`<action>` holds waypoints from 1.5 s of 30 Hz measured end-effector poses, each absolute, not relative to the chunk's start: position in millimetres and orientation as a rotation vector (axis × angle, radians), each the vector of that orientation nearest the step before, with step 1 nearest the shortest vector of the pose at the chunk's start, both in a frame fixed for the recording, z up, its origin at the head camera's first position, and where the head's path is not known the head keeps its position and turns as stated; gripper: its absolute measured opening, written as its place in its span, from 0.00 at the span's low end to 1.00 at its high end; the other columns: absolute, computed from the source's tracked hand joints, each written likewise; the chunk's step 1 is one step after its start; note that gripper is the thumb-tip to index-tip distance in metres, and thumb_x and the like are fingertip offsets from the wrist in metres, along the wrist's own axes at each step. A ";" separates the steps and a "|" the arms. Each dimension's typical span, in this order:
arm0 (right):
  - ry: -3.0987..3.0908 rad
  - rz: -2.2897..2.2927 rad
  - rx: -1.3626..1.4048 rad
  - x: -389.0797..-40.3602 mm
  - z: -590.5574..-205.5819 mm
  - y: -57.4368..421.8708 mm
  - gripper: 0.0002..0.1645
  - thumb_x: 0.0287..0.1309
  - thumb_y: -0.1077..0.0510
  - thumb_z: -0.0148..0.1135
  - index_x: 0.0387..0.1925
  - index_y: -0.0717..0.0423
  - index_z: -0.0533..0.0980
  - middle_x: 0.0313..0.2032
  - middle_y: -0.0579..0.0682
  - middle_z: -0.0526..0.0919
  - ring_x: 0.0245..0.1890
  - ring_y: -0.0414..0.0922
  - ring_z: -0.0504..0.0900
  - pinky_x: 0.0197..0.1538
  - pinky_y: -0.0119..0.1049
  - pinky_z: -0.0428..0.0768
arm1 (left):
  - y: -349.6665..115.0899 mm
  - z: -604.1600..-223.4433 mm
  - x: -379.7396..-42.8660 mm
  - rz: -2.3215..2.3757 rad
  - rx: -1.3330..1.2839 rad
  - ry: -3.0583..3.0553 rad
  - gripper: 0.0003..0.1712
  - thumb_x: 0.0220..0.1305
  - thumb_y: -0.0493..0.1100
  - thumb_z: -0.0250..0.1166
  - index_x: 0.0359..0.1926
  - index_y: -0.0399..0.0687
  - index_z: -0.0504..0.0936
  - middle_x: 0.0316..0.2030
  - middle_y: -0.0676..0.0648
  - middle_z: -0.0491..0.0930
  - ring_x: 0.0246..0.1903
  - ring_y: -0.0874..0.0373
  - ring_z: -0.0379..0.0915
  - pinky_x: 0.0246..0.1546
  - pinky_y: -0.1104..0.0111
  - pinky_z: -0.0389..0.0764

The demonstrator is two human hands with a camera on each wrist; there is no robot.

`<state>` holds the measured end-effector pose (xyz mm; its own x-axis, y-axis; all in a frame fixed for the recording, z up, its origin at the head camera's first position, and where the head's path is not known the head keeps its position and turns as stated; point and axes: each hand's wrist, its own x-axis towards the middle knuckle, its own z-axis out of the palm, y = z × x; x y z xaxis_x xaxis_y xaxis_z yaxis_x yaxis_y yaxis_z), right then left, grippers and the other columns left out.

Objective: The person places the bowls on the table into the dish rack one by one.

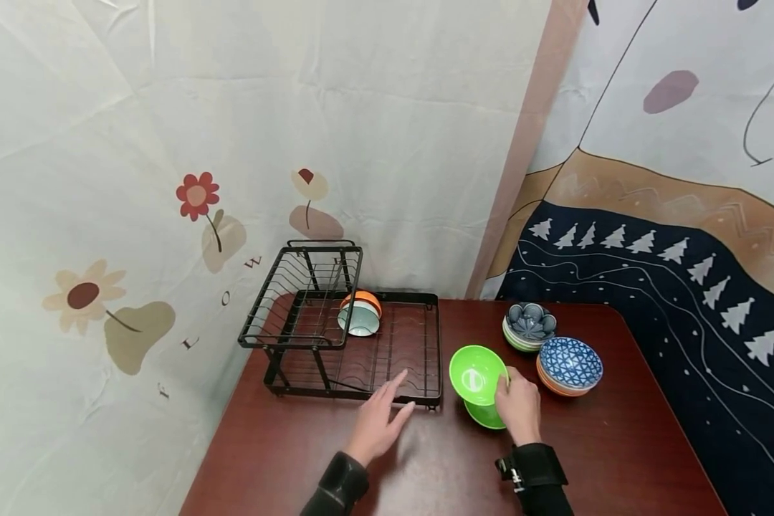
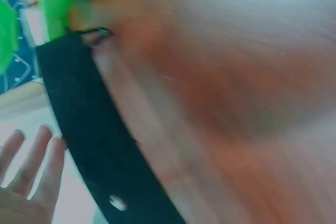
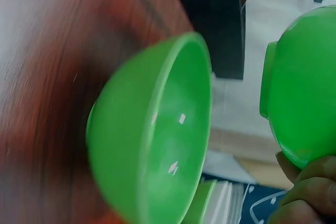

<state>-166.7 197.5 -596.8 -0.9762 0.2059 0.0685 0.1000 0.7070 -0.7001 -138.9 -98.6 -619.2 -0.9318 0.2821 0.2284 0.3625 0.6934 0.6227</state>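
My right hand pinches the rim of a bright green bowl, holding it lifted and tilted. Below it a second green bowl stands on the table; the right wrist view shows a gap between that lower bowl and the held one. My left hand hovers by the front edge of a black wire dish rack, fingers extended, holding nothing. Inside the rack a pale bowl and an orange bowl lean on edge, one against the other.
Right of the green bowls stand a stack topped by a grey flower-shaped bowl and another topped by a blue-patterned bowl. An upper wire basket covers the rack's left part. Printed cloths hang behind the brown table.
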 end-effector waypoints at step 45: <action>-2.672 1.105 0.014 -156.9 -593.3 186.8 0.32 0.79 0.45 0.65 0.78 0.47 0.75 0.41 0.47 0.87 0.39 0.41 0.82 0.39 0.38 0.75 | -43.4 -599.4 -164.0 -2.188 -0.041 -2.508 0.26 0.81 0.39 0.58 0.74 0.33 0.69 0.51 0.30 0.85 0.32 0.48 0.90 0.33 0.47 0.93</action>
